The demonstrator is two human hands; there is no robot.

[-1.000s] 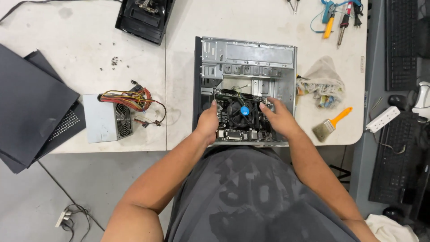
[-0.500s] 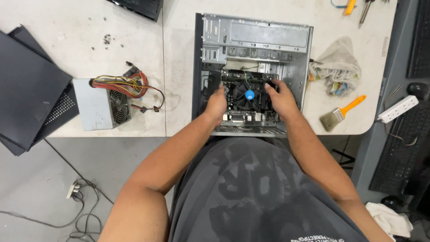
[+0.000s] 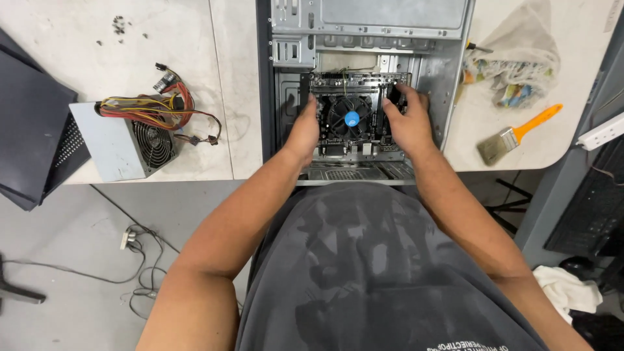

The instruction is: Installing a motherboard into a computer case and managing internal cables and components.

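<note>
Frame centre: left hand [image 3: 303,132] and right hand [image 3: 407,123] grasp the motherboard [image 3: 351,120] by its 2 side edges — close inside the open case [image 3: 442,78] walls.

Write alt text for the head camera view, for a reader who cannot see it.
A person's left hand and right hand grip the two sides of a motherboard with a black cooler fan, inside an open grey computer case lying on a white table. A loose power supply with coloured wires lies to the left; a paintbrush and crumpled rag lie to the right.
</note>
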